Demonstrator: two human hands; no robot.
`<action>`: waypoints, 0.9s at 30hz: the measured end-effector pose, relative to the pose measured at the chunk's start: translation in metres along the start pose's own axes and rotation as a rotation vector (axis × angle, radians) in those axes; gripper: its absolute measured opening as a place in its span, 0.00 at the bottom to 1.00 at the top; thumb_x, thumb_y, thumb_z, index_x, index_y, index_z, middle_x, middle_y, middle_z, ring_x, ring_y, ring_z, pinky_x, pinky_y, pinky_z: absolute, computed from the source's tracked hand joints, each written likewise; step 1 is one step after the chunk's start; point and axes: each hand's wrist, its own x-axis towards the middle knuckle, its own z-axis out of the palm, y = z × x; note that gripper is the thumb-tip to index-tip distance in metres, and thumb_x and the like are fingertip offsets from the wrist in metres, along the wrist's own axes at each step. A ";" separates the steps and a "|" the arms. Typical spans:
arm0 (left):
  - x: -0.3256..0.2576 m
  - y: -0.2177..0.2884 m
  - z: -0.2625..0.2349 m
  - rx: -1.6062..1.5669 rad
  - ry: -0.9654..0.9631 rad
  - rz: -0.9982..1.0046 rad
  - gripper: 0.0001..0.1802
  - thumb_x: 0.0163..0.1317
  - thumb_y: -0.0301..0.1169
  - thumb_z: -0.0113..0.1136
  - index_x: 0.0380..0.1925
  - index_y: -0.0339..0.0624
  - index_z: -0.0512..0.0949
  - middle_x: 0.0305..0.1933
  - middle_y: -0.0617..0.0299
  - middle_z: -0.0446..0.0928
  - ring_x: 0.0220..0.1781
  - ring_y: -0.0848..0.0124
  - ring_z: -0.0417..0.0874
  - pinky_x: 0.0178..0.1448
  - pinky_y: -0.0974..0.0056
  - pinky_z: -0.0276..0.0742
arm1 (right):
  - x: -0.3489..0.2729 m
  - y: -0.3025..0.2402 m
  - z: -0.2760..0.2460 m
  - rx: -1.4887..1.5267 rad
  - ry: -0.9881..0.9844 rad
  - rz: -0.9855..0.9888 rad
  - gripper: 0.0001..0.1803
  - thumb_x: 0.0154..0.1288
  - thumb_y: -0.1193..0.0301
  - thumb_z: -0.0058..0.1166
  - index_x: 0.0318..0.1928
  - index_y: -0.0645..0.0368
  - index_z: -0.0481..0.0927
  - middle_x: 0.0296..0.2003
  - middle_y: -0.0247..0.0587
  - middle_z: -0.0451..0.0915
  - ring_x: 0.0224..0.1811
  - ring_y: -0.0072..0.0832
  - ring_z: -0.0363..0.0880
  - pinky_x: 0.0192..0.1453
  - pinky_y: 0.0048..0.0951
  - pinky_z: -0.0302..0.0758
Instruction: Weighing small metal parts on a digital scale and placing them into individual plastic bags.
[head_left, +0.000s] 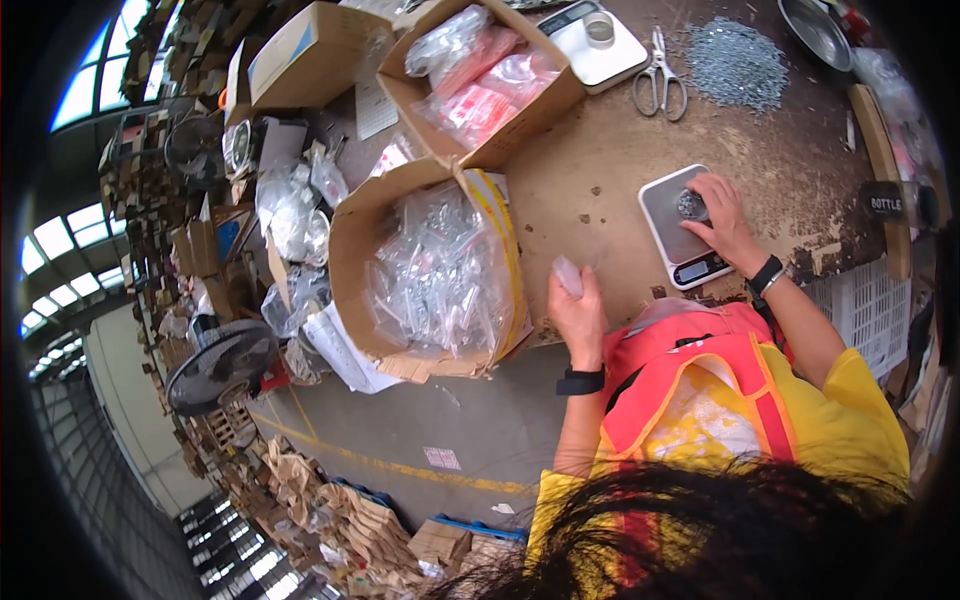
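My right hand (728, 222) curls its fingers and thumb around a small round cup (691, 205) with grey metal pieces in it. The cup rests on the grey plate of a white digital scale (660, 215). Closer to my body on the left, my left hand (578, 318) is closed on a small clear plastic bag (568, 276), whose end sticks up past the fingers. Left of that hand stands an open cardboard box (352, 265) full of small clear bags (440, 270) with metal pieces inside.
Beyond are a second carton (545, 108) of red and clear plastic bags, another scale (620, 58), scissors (658, 78) and a pile of small metal pieces (738, 62). A metal bowl (818, 32) sits at the far right. A wooden strip (885, 170) edges the table's right side.
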 end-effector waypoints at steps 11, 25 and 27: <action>-0.004 0.007 0.026 0.226 -0.047 0.495 0.04 0.63 0.21 0.62 0.37 0.36 0.76 0.33 0.54 0.75 0.36 0.60 0.82 0.41 0.58 0.76 | 0.007 -0.091 -0.016 0.894 -0.512 0.378 0.39 0.57 0.70 0.77 0.66 0.64 0.70 0.55 0.42 0.81 0.51 0.20 0.80 0.52 0.25 0.79; -0.013 0.010 0.013 0.103 -0.316 0.565 0.11 0.63 0.19 0.58 0.46 0.31 0.79 0.50 0.48 0.77 0.44 0.55 0.83 0.48 0.59 0.80 | 0.054 -0.099 -0.033 0.373 -0.386 -0.074 0.30 0.55 0.53 0.74 0.42 0.66 0.77 0.31 0.54 0.80 0.30 0.50 0.81 0.36 0.42 0.77; -0.013 -0.001 0.016 0.100 -0.357 0.536 0.16 0.65 0.20 0.57 0.53 0.29 0.77 0.51 0.51 0.76 0.41 0.62 0.84 0.44 0.62 0.80 | 0.065 -0.106 -0.036 0.213 -0.551 -0.016 0.32 0.56 0.48 0.67 0.30 0.73 0.81 0.26 0.66 0.80 0.32 0.60 0.83 0.36 0.51 0.79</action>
